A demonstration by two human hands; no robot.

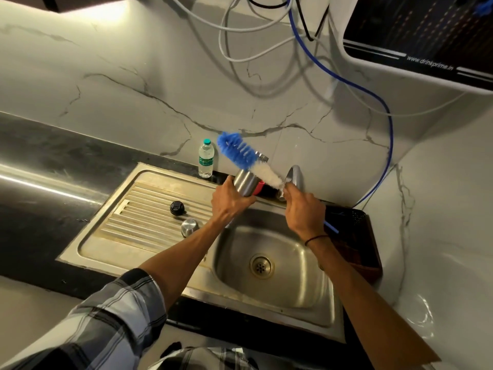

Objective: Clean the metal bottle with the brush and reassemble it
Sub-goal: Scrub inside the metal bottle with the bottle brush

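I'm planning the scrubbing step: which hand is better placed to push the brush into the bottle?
Right. The right hand already grips the brush by its handle, bristles outside the metal bottle. The left hand is wrapped around the bottle over the sink, steadying it.

— What are the hands doing over the sink (314,297)?

— The left hand (231,201) grips the metal bottle (246,181), tilted with its neck pointing far and right. The right hand (305,208) holds the brush (249,160) by its handle; the blue and white bristles lie across the bottle's outside.

— And on the drainboard (138,220)?

— A black cap (177,208) and a metal lid (189,227), apart from each other, left of the basin. A plastic water bottle (206,162) stands upright by the far wall, left of the tap (293,177).
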